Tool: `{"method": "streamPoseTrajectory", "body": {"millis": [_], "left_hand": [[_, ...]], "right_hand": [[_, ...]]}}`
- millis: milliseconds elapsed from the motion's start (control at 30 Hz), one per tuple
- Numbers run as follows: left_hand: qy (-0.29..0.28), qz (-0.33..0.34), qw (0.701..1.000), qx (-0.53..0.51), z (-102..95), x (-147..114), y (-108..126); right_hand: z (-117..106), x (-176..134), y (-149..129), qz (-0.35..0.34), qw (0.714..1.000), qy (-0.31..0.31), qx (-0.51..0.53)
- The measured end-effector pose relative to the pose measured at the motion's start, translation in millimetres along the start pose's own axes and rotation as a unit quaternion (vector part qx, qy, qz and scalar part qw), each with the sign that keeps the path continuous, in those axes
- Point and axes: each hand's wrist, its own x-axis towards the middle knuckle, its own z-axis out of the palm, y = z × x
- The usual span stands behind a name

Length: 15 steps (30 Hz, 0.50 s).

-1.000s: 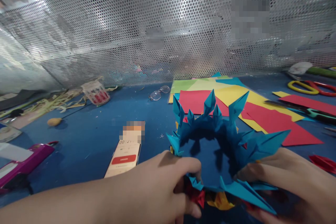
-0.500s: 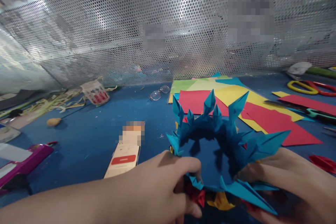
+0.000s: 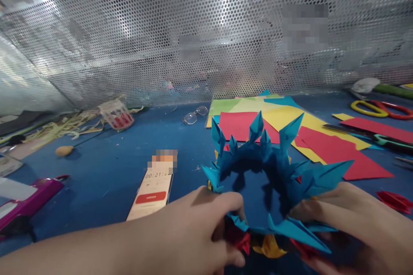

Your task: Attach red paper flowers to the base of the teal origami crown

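1. Although most writing on the table is blurred out, the phone (image 3: pixel 151 191) lying just left of the hands shows a timer reading that begins "00:21" above a red button; the rest of the digits cannot be read.
2. The small plastic cup (image 3: pixel 116 114) far left carries red markings too small to read.
3. The left hand (image 3: pixel 196 227) grips the near-left rim of the blue paper ring (image 3: pixel 264 176), fingers curled together over the edge, thumb under it.
4. The right hand (image 3: pixel 348 219) pinches the ring's near-right side, fingertips pressed on a long blue point; the thumb is hidden.
5. The ring sits low over the blue table (image 3: pixel 106 172), in the near middle, its spikes pointing up and outward, with red and yellow folded pieces (image 3: pixel 258 242) tucked beneath its front edge.
6. Open table lies between the phone and the ring, and wider still toward the glasses (image 3: pixel 195 114) at the back.
7. Right of the ring the room narrows: coloured paper sheets (image 3: pixel 309 137) spread close behind it, with scissors (image 3: pixel 380 108) and a dark cutter (image 3: pixel 371 135) further right.
8. A magenta stapler (image 3: pixel 29 197) lies at the left edge, paper strips (image 3: pixel 61 126) beyond it.
9. A perforated metal screen (image 3: pixel 161 34) walls off the table's far side, shining under the light.
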Motion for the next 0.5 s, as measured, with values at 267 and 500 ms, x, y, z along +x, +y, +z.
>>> {"method": "streamPoseTrajectory", "body": {"millis": [267, 500], "left_hand": [[0.042, 0.008, 0.998, 0.036, -3.4, -3, 0], [0.022, -0.010, 0.999, -0.023, 1.2, 0, -12]], "right_hand": [[-3, 2, -4, -0.017, 1.000, 0.011, -0.007], [-3, 1, 4, -0.020, 0.998, 0.014, -0.051]]}}
